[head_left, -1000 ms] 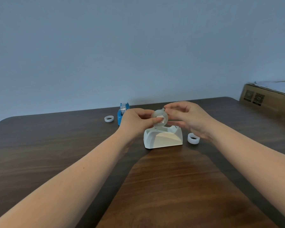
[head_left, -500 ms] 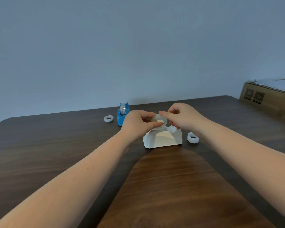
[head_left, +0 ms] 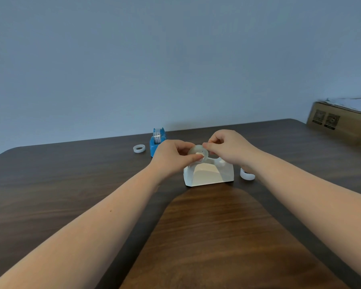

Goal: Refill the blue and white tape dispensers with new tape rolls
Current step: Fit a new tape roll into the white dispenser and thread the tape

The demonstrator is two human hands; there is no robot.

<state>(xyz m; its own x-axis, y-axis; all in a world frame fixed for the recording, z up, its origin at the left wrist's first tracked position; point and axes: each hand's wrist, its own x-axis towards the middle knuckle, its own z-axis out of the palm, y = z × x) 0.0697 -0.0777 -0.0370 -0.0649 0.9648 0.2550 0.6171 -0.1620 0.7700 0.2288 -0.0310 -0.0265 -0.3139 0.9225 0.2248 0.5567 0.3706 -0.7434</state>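
A clear tape roll point(head_left: 198, 151) with a white hub hangs just above the left end of the white dispenser point(head_left: 208, 174), which stands mid-table. My left hand point(head_left: 172, 156) pinches the roll from the left, thumb on its hub. My right hand point(head_left: 227, 148) pinches the roll's upper right edge. Behind my left hand stands the blue dispenser point(head_left: 157, 140), a roll seated in it. One loose white ring point(head_left: 139, 148) lies left of the blue dispenser. Another ring point(head_left: 247, 175) lies right of the white dispenser, partly hidden by my right wrist.
The dark wooden table point(head_left: 206, 236) ends at a bare wall close behind the dispensers. A cardboard box point(head_left: 342, 124) sits at the far right corner.
Both hands have lowered the tape roll slightly toward the white dispenser, and my right fingers have shifted onto the roll's upper edge. Dispensers and rings have not moved.
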